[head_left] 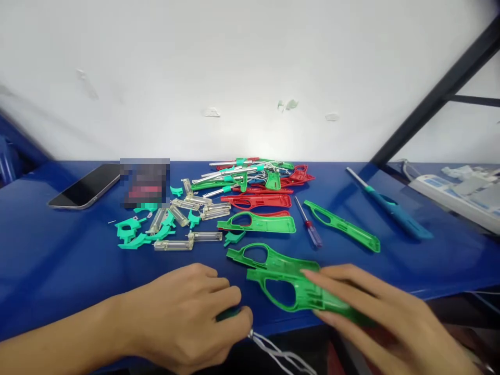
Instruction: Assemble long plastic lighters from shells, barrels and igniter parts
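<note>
My left hand (189, 312) is closed at the table's front edge around a small dark part, mostly hidden by the fingers. White wires (277, 355) trail from it to the lower right. My right hand (380, 310) grips a green lighter casing half (312, 298) by its wide end, the trigger loop pointing left. Just behind it, a second green casing half (287, 261) lies on the table. Farther back are another green half (269, 224) and a red half (261, 201). Clear fuel tanks (174, 245) and teal trigger pieces (130, 229) lie scattered to the left.
At the back is a heap of lighter parts with metal tubes (242, 172). A screwdriver (310, 226) and a green half (344, 226) lie right of centre. An assembled blue lighter (394, 208) and a white power strip (449, 195) are farther right; a phone (88, 185) is at left.
</note>
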